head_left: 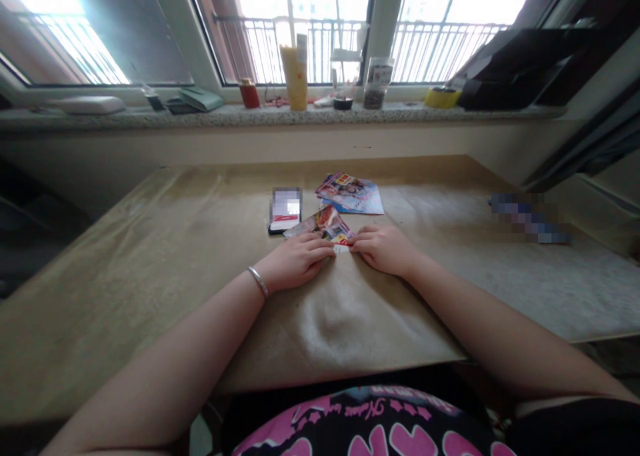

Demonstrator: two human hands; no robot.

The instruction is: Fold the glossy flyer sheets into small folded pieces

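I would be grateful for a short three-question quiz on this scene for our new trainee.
1. Which wrist wears the silver bracelet?
2. True or false: the left hand and the right hand both touch the same printed paper.
3. Where does the phone lie? A) in the left hand B) on the table C) in the right hand

Key: 1. the left wrist; 2. true; 3. B

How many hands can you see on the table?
2. The left hand, with a silver bracelet on its wrist, is at the near edge of the colourful paper; the right hand is at its right corner. No others show.
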